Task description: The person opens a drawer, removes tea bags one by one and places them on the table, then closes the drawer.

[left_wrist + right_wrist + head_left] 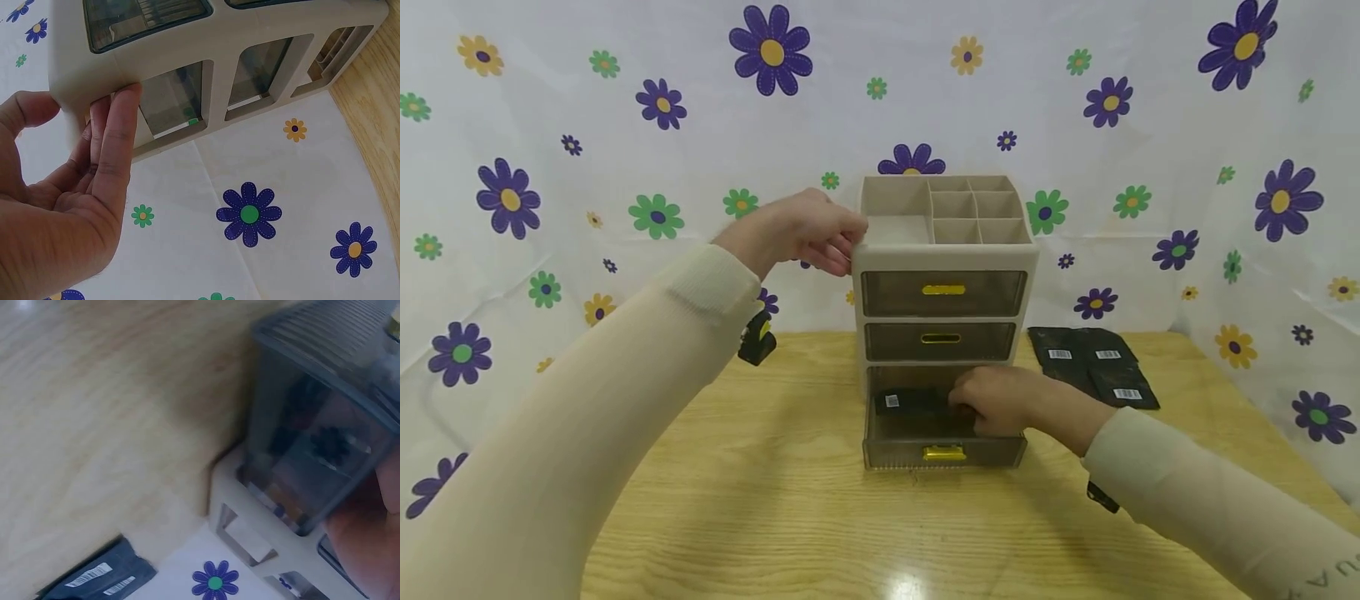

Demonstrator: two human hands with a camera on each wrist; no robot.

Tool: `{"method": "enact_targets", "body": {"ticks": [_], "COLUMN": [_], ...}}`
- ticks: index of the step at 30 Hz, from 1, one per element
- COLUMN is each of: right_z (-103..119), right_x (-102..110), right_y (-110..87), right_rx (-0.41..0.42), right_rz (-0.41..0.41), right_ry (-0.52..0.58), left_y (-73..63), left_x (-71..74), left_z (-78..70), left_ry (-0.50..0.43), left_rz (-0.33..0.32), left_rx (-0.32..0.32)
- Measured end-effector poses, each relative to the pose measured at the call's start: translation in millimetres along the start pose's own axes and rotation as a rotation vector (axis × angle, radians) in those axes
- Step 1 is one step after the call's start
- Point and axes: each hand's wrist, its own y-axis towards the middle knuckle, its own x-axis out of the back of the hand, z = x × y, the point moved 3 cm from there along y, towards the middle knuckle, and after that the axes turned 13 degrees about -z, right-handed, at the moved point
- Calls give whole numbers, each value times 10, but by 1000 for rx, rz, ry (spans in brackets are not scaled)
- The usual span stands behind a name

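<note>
A beige desktop drawer organizer [947, 260] stands on the table, with two closed smoky drawers above and the bottom drawer [895, 454] pulled out. My left hand [816, 229] grips its upper left corner; in the left wrist view, the thumb and fingers [119, 137] sit on either side of that edge. Inside the bottom drawer lies a black packet [910, 402] with a white label. My right hand [1000, 400] reaches into this drawer, its curled fingers pinching the packet's right end. The fingertips are partly hidden, and the right wrist view shows only part of the hand [362, 537].
Several black packets [1093, 362] with white barcode labels lie on the table right of the organizer. Open compartments [977, 204] top the organizer. A white cloth [820, 125] with printed flowers hangs behind the wooden table [760, 500].
</note>
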Motion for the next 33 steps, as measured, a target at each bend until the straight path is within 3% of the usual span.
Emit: {"method": "enact_targets", "body": {"ticks": [3,6,11,18,21,26,30,33], "right_z": [18,43,79,20,-30,-108,-166,-234], "right_x": [-16,7,194,574,713,847,848,808], "right_y": [-10,-30,-105,-333,-452,-685,-843,-943], "right_rx": [36,13,12,52,-26,-198,-198,-151], "right_rz": [-80,-114,-184,-349,-347,-252,-265,-359], "right_ry": [-30,-56,-77,53,80,75,9,-74], "left_y": [-4,-3,-5,-16,-16,-5,10,25], "left_x": [-7,-13,-3,17,20,9,0,-9], "left_z": [12,16,15,-7,-9,-9,-9,-7], "left_ry": [-8,-9,-3,7,4,0,2,4], "left_rz": [2,4,0,-8,-4,2,3,3], "left_rx": [5,2,1,-5,-1,3,3,1]}}
